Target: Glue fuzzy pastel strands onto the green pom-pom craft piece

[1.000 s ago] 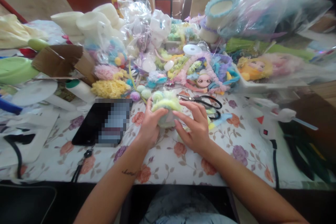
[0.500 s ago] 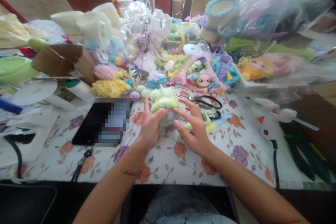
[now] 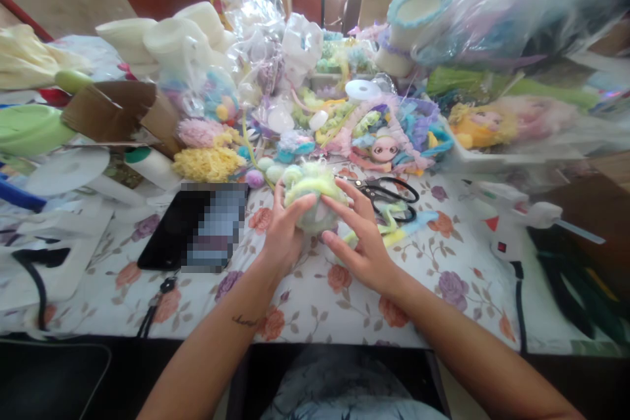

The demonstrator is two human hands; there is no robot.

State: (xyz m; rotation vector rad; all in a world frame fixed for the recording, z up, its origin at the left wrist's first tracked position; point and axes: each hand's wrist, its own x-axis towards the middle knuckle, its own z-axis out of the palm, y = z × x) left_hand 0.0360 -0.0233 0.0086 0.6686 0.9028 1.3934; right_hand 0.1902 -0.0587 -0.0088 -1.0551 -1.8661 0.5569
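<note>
Gripping a fluffy yellow-green ball (image 3: pixel 315 193) from its left side, the left hand (image 3: pixel 283 236) has its thumb curled over the front of the fuzz and its fingers closed around the back. The ball sits just above the flowered tablecloth (image 3: pixel 315 302), between the two hands. The right hand (image 3: pixel 361 243) lies against the ball's right side with its fingers spread and open; the fingertips (image 3: pixel 329 205) touch the fuzz but do not close on it. Just beyond the right fingers lie black scissors (image 3: pixel 388 193), and beside those fingers a green and blue fuzzy wire (image 3: pixel 403 226) trails across the cloth. Well to the left of the left fingers lies a dark phone (image 3: pixel 197 226). Past the fingertips of both hands, farther up the table, a small doll (image 3: pixel 384 147) lies among coloured trims, and a yellow tuft (image 3: pixel 207 164) sits off to the left of it.
</note>
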